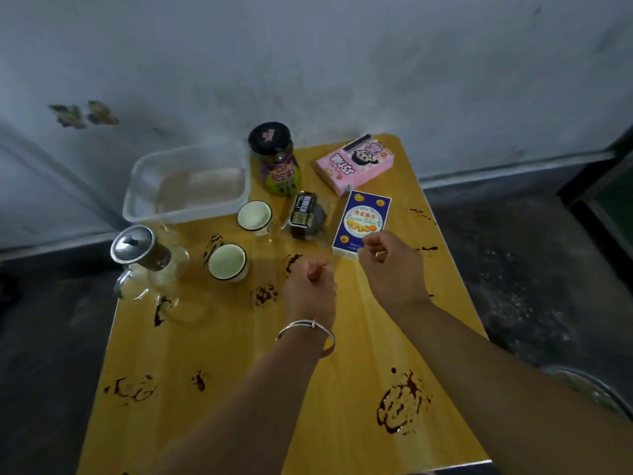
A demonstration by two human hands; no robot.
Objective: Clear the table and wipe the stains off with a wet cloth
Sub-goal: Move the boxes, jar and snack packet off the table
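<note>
Listing first item: blue biscuit box, toward the worktop far right edge, long axis pointing away from me. Right grip, fingers curled, at its near end; I cannot tell if it holds. Left grip clenched, empty, farther off.

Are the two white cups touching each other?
Apart. The head view shows bare yellow tabletop between the far white round cup and the near white cup.

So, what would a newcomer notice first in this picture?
Probably the dark stains spattered over the yellow table, the largest near its front right corner. Then the curled left hand above the middle, and the right hand at the near corner of the blue box.
</note>
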